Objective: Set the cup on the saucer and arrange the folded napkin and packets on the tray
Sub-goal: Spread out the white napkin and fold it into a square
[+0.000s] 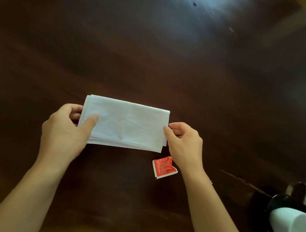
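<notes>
Head view shows both hands holding a white folded napkin (125,123) level above a dark wooden table (170,54). The left hand (63,133) pinches the napkin's left short edge, thumb on top and fingers curled beneath; the right hand (184,144) pinches the right short edge between thumb and forefinger. The napkin looks already folded into a neat oblong of several layers, so the folding seems finished and only its placing remains. A red packet (164,167) lies flat on the table just below the napkin's right corner, beside the right wrist, not yet arranged; only this one packet shows. At the lower right edge a white cup (292,226) appears to sit against a dark round thing that may be the saucer (283,201), though the wide lens distorts it and I cannot tell whether the cup rests properly on it. No tray can be made out, so the arranging looks wholly ahead.
</notes>
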Motion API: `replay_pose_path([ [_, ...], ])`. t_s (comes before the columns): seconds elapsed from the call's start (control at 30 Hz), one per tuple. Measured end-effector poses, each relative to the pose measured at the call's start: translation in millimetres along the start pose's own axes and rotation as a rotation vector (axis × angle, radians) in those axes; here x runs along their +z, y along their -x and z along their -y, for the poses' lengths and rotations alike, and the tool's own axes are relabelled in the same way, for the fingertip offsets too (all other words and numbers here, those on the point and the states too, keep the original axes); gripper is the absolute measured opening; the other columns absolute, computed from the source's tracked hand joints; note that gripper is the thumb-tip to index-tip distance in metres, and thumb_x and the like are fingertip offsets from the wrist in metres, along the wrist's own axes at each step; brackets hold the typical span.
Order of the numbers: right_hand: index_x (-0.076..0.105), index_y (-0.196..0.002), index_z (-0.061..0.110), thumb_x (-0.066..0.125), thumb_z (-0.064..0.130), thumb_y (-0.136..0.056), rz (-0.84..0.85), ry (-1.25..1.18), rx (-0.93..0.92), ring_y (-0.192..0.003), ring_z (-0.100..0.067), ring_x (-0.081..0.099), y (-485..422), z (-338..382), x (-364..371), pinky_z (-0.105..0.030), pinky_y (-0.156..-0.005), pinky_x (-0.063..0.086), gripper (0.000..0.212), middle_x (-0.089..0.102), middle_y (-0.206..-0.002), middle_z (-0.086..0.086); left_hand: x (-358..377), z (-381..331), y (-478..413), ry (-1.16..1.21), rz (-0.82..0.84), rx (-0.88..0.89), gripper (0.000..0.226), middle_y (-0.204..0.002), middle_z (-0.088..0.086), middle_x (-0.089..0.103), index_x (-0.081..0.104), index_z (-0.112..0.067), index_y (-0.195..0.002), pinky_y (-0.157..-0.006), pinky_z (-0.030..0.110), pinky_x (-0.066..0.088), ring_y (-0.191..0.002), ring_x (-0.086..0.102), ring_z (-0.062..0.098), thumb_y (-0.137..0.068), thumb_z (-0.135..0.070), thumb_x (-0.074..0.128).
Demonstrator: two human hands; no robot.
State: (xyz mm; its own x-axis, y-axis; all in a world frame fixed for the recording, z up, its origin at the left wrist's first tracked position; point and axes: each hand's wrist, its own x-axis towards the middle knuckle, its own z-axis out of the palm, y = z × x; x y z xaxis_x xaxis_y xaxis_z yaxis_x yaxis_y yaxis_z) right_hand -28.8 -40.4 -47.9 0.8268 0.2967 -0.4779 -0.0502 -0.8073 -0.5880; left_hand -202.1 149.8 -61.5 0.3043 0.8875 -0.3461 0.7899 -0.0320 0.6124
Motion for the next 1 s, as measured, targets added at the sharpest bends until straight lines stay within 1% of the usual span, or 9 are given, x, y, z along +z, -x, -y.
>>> replay_pose_path([
  [0.1, 0.064, -0.096, 0.029, 0.071, 0.04, -0.09, -0.004, 0.036, -0.044, -0.08, -0.001, 0.061, -6.2, 7.7, 5.0, -0.022, -0.067, 0.055, 0.014, 0.062, -0.086, 0.017, 5.4, -3.7, -8.3, 0.035, 0.019, -0.027, 0.033, -0.081, -0.019, 0.058, 0.067, -0.027, -0.108, -0.055, 0.026, 0.044, -0.074, 0.058, 0.004, -0.083, -0.047, 0.075],
  [0.17, 0.061, -0.09, 0.031, 0.074, 0.038, -0.089, -0.056, 0.061, -0.097, -0.076, -0.004, 0.062, -10.6, 10.7, 5.1, -0.021, -0.063, 0.054, 0.015, 0.061, -0.08, 0.014, 7.2, -5.6, -15.6, 0.109, 0.045, -0.06, 0.031, -0.084, -0.016, 0.063, 0.066, -0.031, -0.102, -0.067, 0.038, 0.058, -0.08, 0.067, 0.011, -0.08, -0.05, 0.075],
  [0.3, 0.064, -0.091, 0.028, 0.075, 0.036, -0.088, -0.083, 0.074, -0.135, -0.075, -0.003, 0.062, -15.7, 14.8, 4.1, -0.024, -0.066, 0.056, 0.013, 0.061, -0.079, 0.017, 6.6, -8.4, -23.0, 0.185, 0.049, -0.074, 0.033, -0.09, -0.013, 0.068, 0.063, -0.034, -0.098, -0.077, 0.05, 0.061, -0.085, 0.071, 0.019, -0.074, -0.054, 0.073],
  [0.4, 0.067, -0.094, 0.023, 0.075, 0.036, -0.088, -0.043, 0.048, -0.092, -0.078, -0.006, 0.064, -18.1, 17.1, 6.9, -0.031, -0.071, 0.06, 0.016, 0.062, -0.081, 0.014, 10.7, -10.0, -21.0, 0.181, 0.056, -0.067, 0.025, -0.091, -0.012, 0.067, 0.062, -0.033, -0.099, -0.075, 0.047, 0.06, -0.087, 0.069, 0.018, -0.082, -0.05, 0.07],
  [0.5, 0.062, -0.083, 0.024, 0.075, 0.033, -0.087, 0.016, -0.042, -0.028, -0.078, -0.012, 0.067, -18.9, 22.4, 10.4, -0.039, -0.072, 0.063, 0.016, 0.065, -0.08, 0.006, 13.8, -10.0, -19.0, 0.141, 0.032, -0.053, 0.023, -0.087, -0.012, 0.067, 0.063, -0.032, -0.097, -0.068, 0.04, 0.055, -0.084, 0.067, 0.016, -0.085, -0.052, 0.063],
  [0.6, 0.058, -0.076, 0.025, 0.07, 0.028, -0.09, 0.003, -0.092, -0.07, -0.08, -0.019, 0.067, -18.9, 26.5, 9.4, -0.045, -0.069, 0.062, 0.019, 0.065, -0.08, 0.003, 13.0, -10.5, -19.5, 0.166, 0.022, -0.08, 0.027, -0.085, -0.01, 0.07, 0.063, -0.033, -0.093, -0.073, 0.048, 0.059, -0.083, 0.069, 0.017, -0.081, -0.057, 0.061],
  [0.73, 0.052, -0.08, 0.033, 0.065, 0.031, -0.095, 0.0, -0.109, -0.147, -0.085, -0.014, 0.067, -15.3, 26.2, 8.0, -0.041, -0.064, 0.064, 0.02, 0.062, -0.088, 0.013, 10.3, -10.5, -20.0, 0.193, 0.02, -0.121, 0.027, -0.084, -0.008, 0.072, 0.062, -0.034, -0.09, -0.076, 0.053, 0.06, -0.083, 0.071, 0.019, -0.08, -0.059, 0.061],
  [0.9, 0.055, -0.087, 0.03, 0.063, 0.024, -0.097, -0.117, -0.056, -0.227, -0.085, -0.011, 0.06, -23.5, 23.3, 17.3, -0.032, -0.069, 0.057, 0.014, 0.055, -0.094, 0.016, 9.5, -9.1, -25.0, 0.165, -0.004, -0.105, 0.032, -0.074, -0.005, 0.069, 0.058, -0.028, -0.081, -0.062, 0.041, 0.054, -0.075, 0.068, 0.018, -0.082, -0.059, 0.064],
  [1.0, 0.055, -0.084, 0.029, 0.063, 0.019, -0.096, -0.209, -0.036, -0.275, -0.076, -0.01, 0.056, -30.6, 24.0, 23.8, -0.024, -0.064, 0.048, 0.018, 0.054, -0.086, 0.015, 10.3, -9.5, -26.2, 0.159, -0.006, -0.095, 0.034, -0.07, -0.004, 0.069, 0.058, -0.026, -0.081, -0.06, 0.038, 0.053, -0.072, 0.068, 0.016, -0.082, -0.058, 0.067],
])
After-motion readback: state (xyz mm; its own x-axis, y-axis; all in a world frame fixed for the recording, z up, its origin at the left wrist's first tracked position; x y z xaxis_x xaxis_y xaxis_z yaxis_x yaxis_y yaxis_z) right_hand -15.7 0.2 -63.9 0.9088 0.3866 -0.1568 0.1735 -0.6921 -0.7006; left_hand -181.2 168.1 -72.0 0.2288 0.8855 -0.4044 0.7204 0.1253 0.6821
